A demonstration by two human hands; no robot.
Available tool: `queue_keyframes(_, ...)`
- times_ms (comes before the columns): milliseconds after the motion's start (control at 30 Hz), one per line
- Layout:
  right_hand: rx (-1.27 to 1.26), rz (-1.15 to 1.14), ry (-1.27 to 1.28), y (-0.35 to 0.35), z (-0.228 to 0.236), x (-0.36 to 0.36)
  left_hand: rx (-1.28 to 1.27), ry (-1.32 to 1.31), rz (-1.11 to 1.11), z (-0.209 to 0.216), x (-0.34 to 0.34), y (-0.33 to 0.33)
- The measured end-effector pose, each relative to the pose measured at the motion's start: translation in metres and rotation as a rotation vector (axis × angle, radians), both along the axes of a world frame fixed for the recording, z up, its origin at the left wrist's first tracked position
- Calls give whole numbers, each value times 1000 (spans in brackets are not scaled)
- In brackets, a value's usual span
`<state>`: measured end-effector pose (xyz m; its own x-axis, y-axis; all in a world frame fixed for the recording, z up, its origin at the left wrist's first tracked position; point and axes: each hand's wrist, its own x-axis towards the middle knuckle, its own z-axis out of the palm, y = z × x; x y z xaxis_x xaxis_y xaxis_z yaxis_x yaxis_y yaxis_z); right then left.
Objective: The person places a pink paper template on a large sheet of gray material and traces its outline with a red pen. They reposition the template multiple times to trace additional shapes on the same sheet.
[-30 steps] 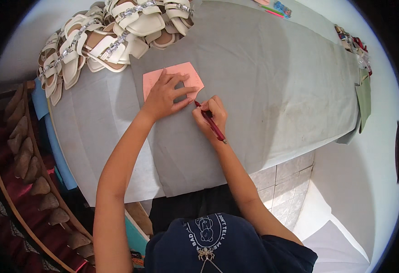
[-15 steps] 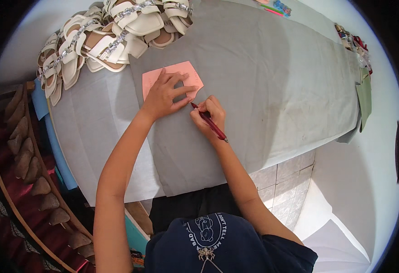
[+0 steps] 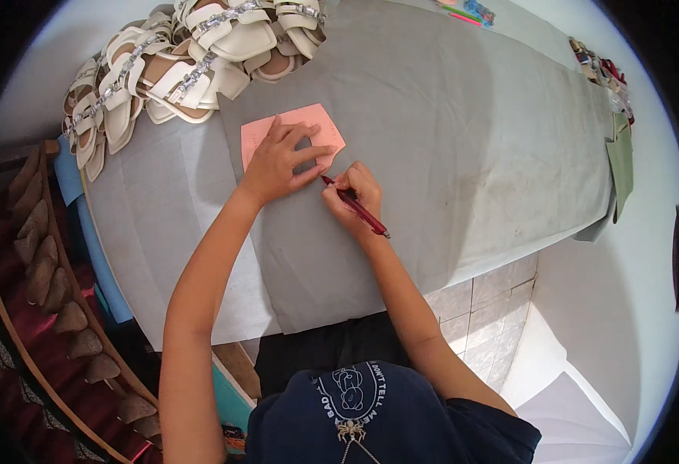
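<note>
A pink template (image 3: 308,116) with angled edges lies flat on the grey sheet (image 3: 409,147) that covers the table. My left hand (image 3: 281,158) presses down on the template with its fingers spread, hiding much of its middle. Just to the right, my right hand (image 3: 356,199) grips a dark red pen (image 3: 366,217). The pen's tip points at the template's lower right edge, close to my left thumb. Whether the tip touches the sheet or the template's edge, I cannot tell.
White sandals (image 3: 235,35) with jewelled straps are heaped at the back left. Coloured pens (image 3: 465,18) lie at the far edge, and a bundle of scraps (image 3: 602,73) at the far right. Wooden shoe lasts (image 3: 68,316) stand on a rack (image 3: 22,340) to the left.
The pen's tip has shifted very slightly left, and my right hand with it. My left hand stays on the template.
</note>
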<state>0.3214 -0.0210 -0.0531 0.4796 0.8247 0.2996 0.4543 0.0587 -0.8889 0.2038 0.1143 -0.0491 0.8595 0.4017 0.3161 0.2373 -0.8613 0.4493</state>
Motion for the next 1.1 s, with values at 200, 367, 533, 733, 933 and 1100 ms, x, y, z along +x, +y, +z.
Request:
queue_keyframes(200,36,-24,60,2,-1,-1,-2,-1,-7,-1,0,0)
queue_keyframes(367,56,-71,118,2,-5,-1,-5,-8,-11,0,0,0)
queue_keyframes(533,77,-140,150,4,-3,-1,12,3,-3,0,0,0)
queue_keyframes(733,56,-168,116,4,-3,-1,5,-2,-5,0,0,0)
queue_keyframes(933,44,-202,145,5,-4,-2,17,-5,-2,-1,-1,0)
queue_keyframes(1100,68,-197,114,4,-9,1,8,14,7,0,-1,-2)
